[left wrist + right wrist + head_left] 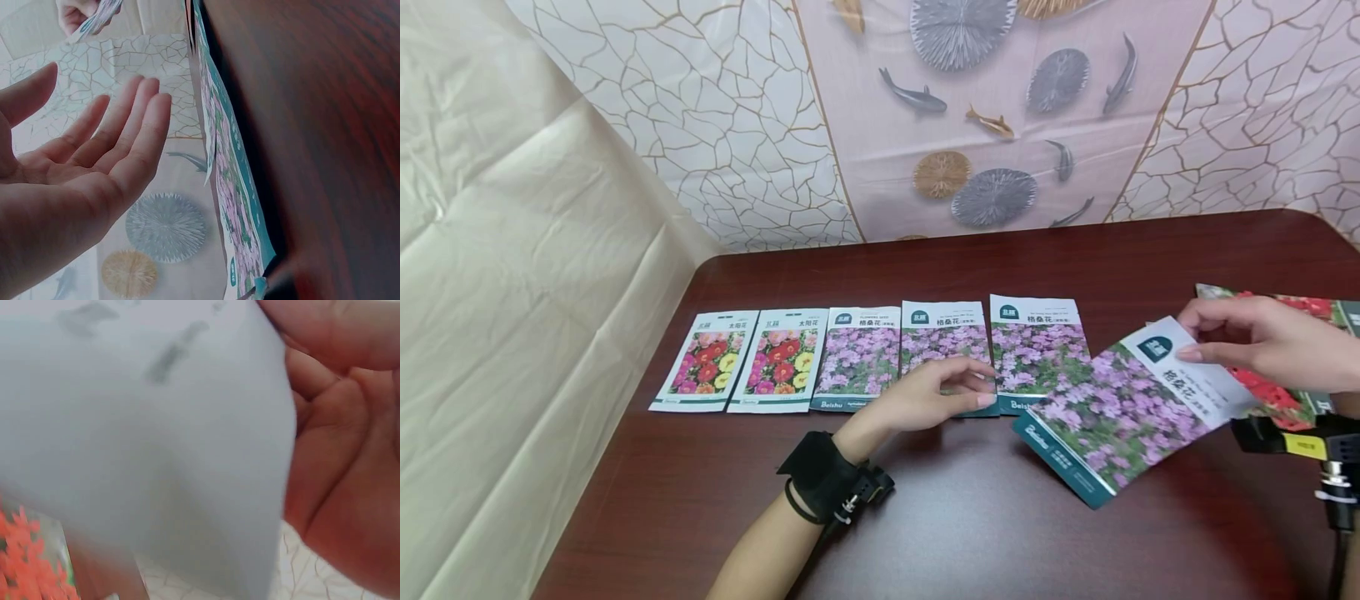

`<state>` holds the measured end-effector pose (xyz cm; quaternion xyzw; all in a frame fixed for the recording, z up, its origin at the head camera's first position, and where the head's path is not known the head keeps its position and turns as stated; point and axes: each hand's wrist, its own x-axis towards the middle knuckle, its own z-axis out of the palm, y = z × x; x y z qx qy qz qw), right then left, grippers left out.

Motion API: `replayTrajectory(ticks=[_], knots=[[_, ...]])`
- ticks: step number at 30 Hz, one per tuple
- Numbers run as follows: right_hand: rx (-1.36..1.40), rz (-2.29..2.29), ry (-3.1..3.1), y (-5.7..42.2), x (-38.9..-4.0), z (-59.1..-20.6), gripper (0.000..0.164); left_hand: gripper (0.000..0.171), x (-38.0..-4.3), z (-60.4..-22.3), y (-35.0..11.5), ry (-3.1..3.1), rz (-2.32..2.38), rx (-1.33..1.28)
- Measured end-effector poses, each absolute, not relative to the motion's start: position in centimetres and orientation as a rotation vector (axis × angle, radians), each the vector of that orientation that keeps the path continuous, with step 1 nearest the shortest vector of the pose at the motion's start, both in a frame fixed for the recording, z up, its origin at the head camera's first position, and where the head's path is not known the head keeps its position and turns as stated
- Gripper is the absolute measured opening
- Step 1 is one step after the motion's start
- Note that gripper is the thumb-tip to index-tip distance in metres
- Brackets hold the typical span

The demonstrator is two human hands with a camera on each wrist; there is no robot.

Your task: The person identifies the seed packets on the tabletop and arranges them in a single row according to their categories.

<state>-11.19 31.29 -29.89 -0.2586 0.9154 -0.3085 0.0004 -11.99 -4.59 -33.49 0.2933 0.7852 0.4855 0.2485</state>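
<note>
My right hand [1262,342] pinches the top edge of a purple-flower seed packet [1120,408], which tilts in the air above the table's right half. In the right wrist view the packet's pale top [156,431] fills much of the frame beside the palm [344,444]. My left hand [928,393] hovers over the row with relaxed fingers and holds nothing, partly covering a purple-flower packet [945,337]. To its right lies another purple-flower packet [1037,350], overlapped by the held one's lower corner in the head view; to its left is a third [859,358].
Two packets with red, pink and yellow flowers [707,362] lie at the row's left end. Red-flower packets [1285,408] lie at the right, partly behind the right hand. A patterned cloth [737,125] hangs behind the dark red table [925,517]; cream fabric [512,333] hangs left.
</note>
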Motion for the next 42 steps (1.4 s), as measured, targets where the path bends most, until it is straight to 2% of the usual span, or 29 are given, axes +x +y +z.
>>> replayTrajectory(ticks=[6, 21, 30, 35, 42], knots=[[-0.834, -1.142, 2.861, 28.8, -11.0, -29.4, 0.025, 0.043, -11.7, -33.3, -4.5, 2.131, 1.373, 0.854], [-1.045, -1.34, 2.703, 24.5, -10.0, -28.5, 0.029, 0.036, -10.8, -32.4, -4.3, 2.289, 1.36, 0.95], [-1.087, -1.314, 2.765, 23.8, -10.2, -28.7, 0.027, 0.036, -10.6, -32.2, -4.3, 2.346, 1.309, 0.849], [-0.927, -1.312, 2.75, 25.7, -10.5, -28.6, 0.023, 0.035, -10.8, -32.3, -4.4, 2.365, 1.35, 0.79], [-0.409, -1.041, 3.022, 30.9, -11.6, -29.0, 0.014, 0.034, -10.9, -32.2, -4.5, 2.396, 1.439, 0.7]])
